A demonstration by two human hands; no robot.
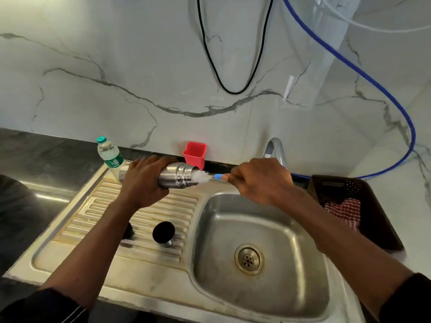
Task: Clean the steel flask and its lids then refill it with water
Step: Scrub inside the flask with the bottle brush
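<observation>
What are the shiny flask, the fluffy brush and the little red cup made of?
The flask looks like brushed steel: silvery, with soft glints. The brush has white bristles, probably nylon, on a blue handle that looks plastic. The red cup seems matte plastic or maybe silicone: even colour, no shine.

The ribbed steel drainboard (186, 205) carries a water bottle (110, 155), a black lid (163, 231) and a second, half-hidden lid (129, 230).
</observation>
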